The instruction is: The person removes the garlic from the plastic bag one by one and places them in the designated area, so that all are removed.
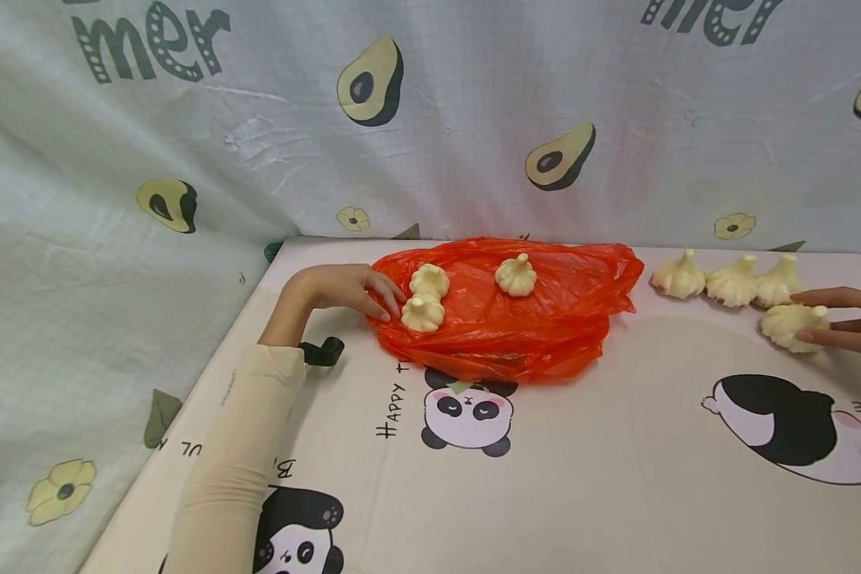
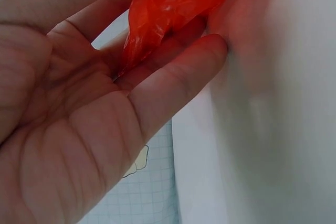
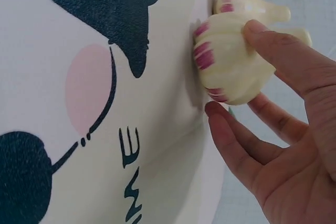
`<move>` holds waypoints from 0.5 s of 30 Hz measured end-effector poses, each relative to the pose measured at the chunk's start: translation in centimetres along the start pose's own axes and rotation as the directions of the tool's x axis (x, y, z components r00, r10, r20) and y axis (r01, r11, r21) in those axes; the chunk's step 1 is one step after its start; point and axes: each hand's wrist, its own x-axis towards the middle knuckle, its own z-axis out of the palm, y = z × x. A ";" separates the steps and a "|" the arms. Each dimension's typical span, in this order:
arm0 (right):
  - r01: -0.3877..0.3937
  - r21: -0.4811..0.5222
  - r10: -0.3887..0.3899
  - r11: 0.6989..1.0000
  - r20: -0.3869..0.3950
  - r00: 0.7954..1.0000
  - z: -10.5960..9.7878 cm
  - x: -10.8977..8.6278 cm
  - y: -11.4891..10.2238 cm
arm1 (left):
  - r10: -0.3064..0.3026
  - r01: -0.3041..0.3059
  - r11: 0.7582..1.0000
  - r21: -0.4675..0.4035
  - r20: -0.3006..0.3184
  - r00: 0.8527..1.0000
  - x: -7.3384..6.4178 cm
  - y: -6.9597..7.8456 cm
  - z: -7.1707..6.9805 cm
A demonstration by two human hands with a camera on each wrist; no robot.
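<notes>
A crumpled red plastic bag (image 1: 545, 319) lies spread on the table, with three pale garlic bulbs (image 1: 514, 276) on it. My left hand (image 1: 347, 288) is at the bag's left edge, beside two of these bulbs. In the left wrist view its fingers (image 2: 173, 80) are loosely extended, and red plastic (image 2: 168, 11) lies against them. At the far right, my right hand (image 1: 857, 323) holds another garlic bulb (image 1: 785, 325) between thumb and fingers. The right wrist view shows the thumb on this purple-streaked bulb (image 3: 231, 61), with fingertips at its lower side.
Three more garlic bulbs (image 1: 732, 281) stand in a row just behind the held one. Panda-printed cloth covers the table (image 1: 581, 478). An avocado-patterned curtain (image 1: 466, 119) hangs along the back and left. A black piece (image 1: 323, 351) shows by the left wrist.
</notes>
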 end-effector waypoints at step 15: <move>0.110 0.023 -0.107 0.994 -0.119 0.987 -1.4 -0.2 -5.4 | 0.018 -0.017 0.999 0.027 -0.025 1.000 -0.3 0.0 0.4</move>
